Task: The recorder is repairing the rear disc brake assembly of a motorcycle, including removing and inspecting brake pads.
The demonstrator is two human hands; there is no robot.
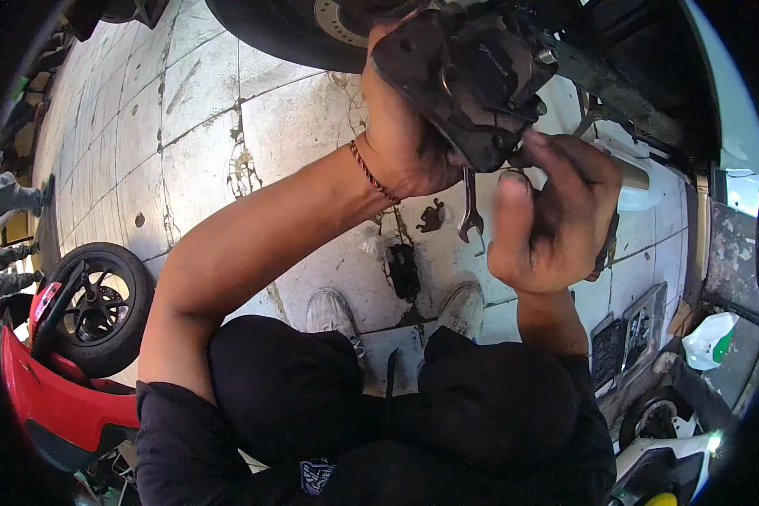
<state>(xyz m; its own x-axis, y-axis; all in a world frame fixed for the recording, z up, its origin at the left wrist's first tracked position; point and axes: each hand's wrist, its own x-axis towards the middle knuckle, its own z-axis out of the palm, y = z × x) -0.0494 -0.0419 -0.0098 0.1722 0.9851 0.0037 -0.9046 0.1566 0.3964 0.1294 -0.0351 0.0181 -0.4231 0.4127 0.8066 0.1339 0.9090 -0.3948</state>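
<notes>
My left hand (405, 139), with a braided cord at its wrist, is wrapped round a black brake caliper (481, 72) at the top of the view. The caliper hangs beside a wheel with a brake disc (337, 21). Below its lower edge an open-ended wrench (471, 215) sticks out; its other end is hidden, and I cannot tell whether my fingers hold it. My right hand (557, 211) is at the caliper's lower right corner, slightly blurred. Its forefinger reaches toward a bolt there while the thumb stands apart, and nothing shows between them.
Between my shoes a dark flat piece (403, 271) lies on the tiled floor, with a small dark metal piece (431, 217) beyond it. A red motorcycle (59, 396) with a black wheel (101, 308) stands at left. Black grilles (628, 337) and a white bottle (708, 341) are at right.
</notes>
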